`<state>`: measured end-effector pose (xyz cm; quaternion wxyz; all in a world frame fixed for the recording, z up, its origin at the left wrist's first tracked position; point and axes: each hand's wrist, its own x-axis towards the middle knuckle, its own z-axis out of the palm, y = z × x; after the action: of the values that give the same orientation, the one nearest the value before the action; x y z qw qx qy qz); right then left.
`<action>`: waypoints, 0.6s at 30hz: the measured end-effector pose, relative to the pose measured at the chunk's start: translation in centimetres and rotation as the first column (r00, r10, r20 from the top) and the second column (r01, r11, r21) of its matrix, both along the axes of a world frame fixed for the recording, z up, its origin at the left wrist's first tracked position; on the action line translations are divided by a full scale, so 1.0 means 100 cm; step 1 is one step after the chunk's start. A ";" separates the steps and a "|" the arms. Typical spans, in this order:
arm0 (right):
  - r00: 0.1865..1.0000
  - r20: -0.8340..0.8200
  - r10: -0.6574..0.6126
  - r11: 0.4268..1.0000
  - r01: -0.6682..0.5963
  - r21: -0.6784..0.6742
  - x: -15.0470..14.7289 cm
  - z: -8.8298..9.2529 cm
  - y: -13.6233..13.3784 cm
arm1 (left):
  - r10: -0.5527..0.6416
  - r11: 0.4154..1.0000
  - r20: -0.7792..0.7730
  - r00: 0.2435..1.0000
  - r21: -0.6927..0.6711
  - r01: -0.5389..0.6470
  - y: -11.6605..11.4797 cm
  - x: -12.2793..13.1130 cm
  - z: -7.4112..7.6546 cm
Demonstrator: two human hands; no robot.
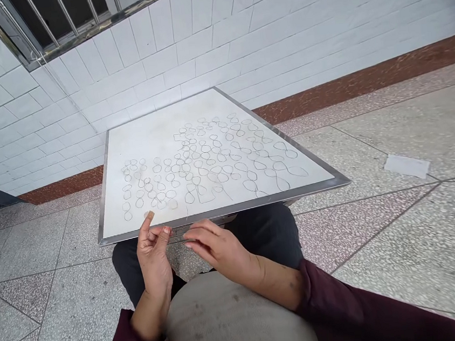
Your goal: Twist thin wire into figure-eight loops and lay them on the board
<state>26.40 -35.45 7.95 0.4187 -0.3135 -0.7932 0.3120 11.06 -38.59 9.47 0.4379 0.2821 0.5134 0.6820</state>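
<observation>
A white table [147, 141] with a grey metal rim stands in front of me, and many thin dark looped pieces [216, 144] shaped like figure eights lie across it. My left hand [155, 254] is at the near edge, thumb and a finger pinched together, with another finger raised that has a tan wrap on its tip. What the pinch holds is too small to make out. Just right of it, my right hand [223, 247] is also at the near edge, its fingers bent close together around something too thin to identify.
Behind the table is a white tiled wall [297, 27] with a barred window [68, 13] at upper left. A white paper-like piece [406, 166] lies on the speckled floor [370, 139] at right. My knees are under the near edge.
</observation>
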 end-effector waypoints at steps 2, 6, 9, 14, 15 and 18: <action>0.997 -0.075 -0.033 0.969 0.013 -0.247 0.001 0.000 0.000 | 0.013 1.000 0.021 1.000 -0.004 -0.013 0.000 -0.001 0.002; 0.948 -0.306 -0.085 0.730 -0.150 -0.667 -0.004 0.000 0.004 | -0.017 1.000 0.043 0.999 -0.010 0.017 -0.001 0.000 0.001; 0.868 -0.459 -0.191 0.639 -0.245 -0.729 -0.009 0.003 0.006 | -0.060 0.998 0.033 0.998 -0.002 0.060 -0.001 0.001 0.000; 0.799 -0.551 -0.240 0.533 -0.366 -0.763 -0.010 0.010 0.007 | -0.128 0.992 0.076 0.989 0.020 0.127 -0.002 0.002 0.002; 0.786 -0.567 -0.245 0.501 -0.398 -0.768 -0.009 0.011 0.007 | -0.138 0.990 0.102 0.985 0.019 0.136 -0.002 0.002 0.004; 0.736 -0.620 -0.272 0.416 -0.491 -0.766 -0.007 0.014 0.007 | -0.164 0.986 0.184 0.969 0.009 0.165 -0.002 0.002 0.009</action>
<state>25.66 -34.78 9.36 0.4110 -0.2953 -0.3112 0.8044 11.31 -38.80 10.42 0.5395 0.2580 0.4479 0.6647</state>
